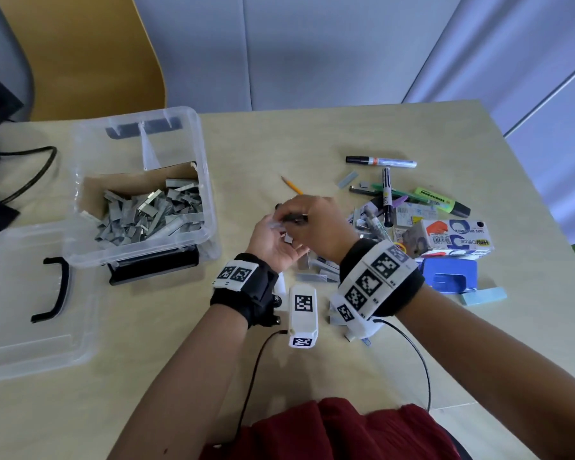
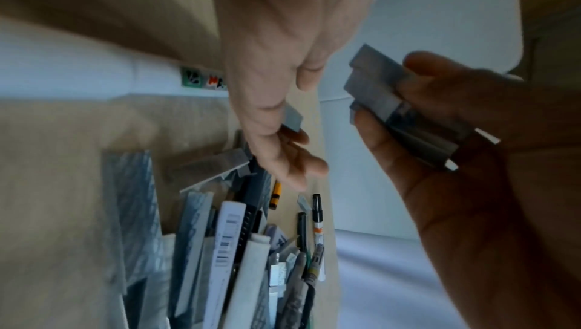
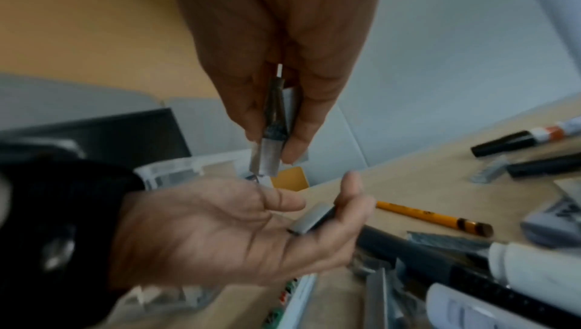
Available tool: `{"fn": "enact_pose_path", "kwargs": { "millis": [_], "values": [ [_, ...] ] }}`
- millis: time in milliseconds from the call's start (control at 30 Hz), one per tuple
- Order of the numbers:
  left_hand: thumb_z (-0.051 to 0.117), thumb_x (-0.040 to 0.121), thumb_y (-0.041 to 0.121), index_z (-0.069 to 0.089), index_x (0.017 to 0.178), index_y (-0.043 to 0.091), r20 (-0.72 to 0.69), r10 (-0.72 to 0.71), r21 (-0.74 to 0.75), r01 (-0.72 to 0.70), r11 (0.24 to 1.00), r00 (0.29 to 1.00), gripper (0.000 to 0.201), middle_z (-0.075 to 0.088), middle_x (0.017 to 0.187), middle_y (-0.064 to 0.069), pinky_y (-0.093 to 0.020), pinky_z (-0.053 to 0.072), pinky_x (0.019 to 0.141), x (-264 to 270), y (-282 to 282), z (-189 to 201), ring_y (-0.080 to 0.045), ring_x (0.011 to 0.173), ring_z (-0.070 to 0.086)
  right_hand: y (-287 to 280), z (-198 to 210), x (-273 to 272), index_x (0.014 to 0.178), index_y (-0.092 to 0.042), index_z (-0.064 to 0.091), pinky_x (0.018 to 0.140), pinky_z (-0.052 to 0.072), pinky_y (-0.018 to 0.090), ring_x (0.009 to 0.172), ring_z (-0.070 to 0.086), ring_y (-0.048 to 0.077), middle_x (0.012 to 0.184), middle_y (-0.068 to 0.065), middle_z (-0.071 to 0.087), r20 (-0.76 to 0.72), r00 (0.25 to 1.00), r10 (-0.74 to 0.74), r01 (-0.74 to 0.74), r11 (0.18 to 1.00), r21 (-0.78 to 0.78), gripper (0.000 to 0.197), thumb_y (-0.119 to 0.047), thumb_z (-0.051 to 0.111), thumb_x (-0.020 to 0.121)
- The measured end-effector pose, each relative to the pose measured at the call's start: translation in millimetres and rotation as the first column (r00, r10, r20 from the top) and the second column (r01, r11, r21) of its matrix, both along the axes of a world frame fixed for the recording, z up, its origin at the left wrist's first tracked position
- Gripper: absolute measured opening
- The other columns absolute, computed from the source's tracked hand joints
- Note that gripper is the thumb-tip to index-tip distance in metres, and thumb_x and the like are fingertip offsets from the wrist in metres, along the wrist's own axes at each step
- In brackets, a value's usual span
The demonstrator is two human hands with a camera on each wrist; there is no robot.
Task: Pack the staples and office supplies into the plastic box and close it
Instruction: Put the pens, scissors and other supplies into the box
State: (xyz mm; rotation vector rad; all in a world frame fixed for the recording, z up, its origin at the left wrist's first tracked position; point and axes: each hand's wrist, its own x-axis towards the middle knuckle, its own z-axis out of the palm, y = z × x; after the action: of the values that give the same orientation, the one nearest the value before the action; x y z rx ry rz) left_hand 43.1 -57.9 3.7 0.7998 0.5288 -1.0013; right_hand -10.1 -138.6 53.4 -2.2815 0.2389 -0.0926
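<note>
The staple strips (image 3: 267,158) are pinched as a small stack between the thumb and fingers of the right hand (image 1: 316,224), long axis pointing down toward the palm below. The left hand (image 1: 273,244) lies directly under them, palm up, fingers relaxed and uncurled, with 1 short staple block (image 3: 309,219) resting on its fingers. Stack and palm are close but apart.

Judgement: the coming move is a transfer downward into the left palm, then a carry to the left, since the left hand is the nearer one to the plastic box (image 1: 193,134).

The box stands open at far left, already holding a pile of loose staples (image 1: 150,214). Its lid (image 1: 30,340) lies at near left on the table (image 1: 213,360). More strips (image 1: 316,275) remain beneath the hands. To the right lie markers (image 1: 380,161), a pencil (image 1: 291,184), a highlighter (image 1: 442,201) and a tape dispenser carton (image 1: 455,235), all still unpacked.
</note>
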Motion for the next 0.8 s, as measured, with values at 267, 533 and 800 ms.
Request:
{"fn": "enact_pose_path", "kwargs": {
  "millis": [267, 533, 800],
  "values": [
    [0.044, 0.095, 0.022, 0.048, 0.067, 0.013, -0.037, 0.000, 0.116, 0.004, 0.993, 0.999, 0.030, 0.053, 0.040, 0.003, -0.011, 0.039, 0.036, 2.7, 8.0, 2.5, -0.007, 0.031, 0.051, -1.2, 13.7, 1.6, 0.098, -0.004, 0.070, 0.074, 0.039, 0.015, 0.076, 0.055, 0.012, 0.095, 0.007, 0.071, -0.066, 0.981, 0.184, -0.191, 0.974, -0.119, 0.025, 0.002, 0.053, 0.082],
    [0.042, 0.096, 0.038, 0.052, 0.057, 0.014, 0.014, -0.126, 0.104, 0.124, 0.987, 0.992, 0.046, 0.043, 0.043, 0.005, -0.010, 0.028, 0.028, 17.3, 21.7, -2.5, -0.005, 0.029, 0.039, -63.2, -13.6, 18.8, 0.109, -0.007, 0.065, 0.096, 0.045, 0.027, 0.103, 0.062, 0.020, 0.110, 0.007, 0.066, -0.382, 0.924, -0.011, -0.096, 0.961, -0.259, 0.027, 0.001, 0.052, 0.086],
    [0.044, 0.096, 0.038, 0.044, 0.065, 0.015, 0.217, -0.244, 0.187, 0.205, 0.961, 0.945, 0.038, 0.043, 0.041, 0.006, -0.011, 0.025, 0.029, 14.7, 20.0, 21.8, -0.004, 0.029, 0.037, -52.3, -43.8, 18.4, 0.111, -0.006, 0.059, 0.080, 0.042, 0.034, 0.102, 0.054, 0.032, 0.110, 0.013, 0.058, -0.506, 0.862, 0.042, -0.309, 0.834, -0.457, 0.025, -0.008, 0.044, 0.091]
  ]
}}
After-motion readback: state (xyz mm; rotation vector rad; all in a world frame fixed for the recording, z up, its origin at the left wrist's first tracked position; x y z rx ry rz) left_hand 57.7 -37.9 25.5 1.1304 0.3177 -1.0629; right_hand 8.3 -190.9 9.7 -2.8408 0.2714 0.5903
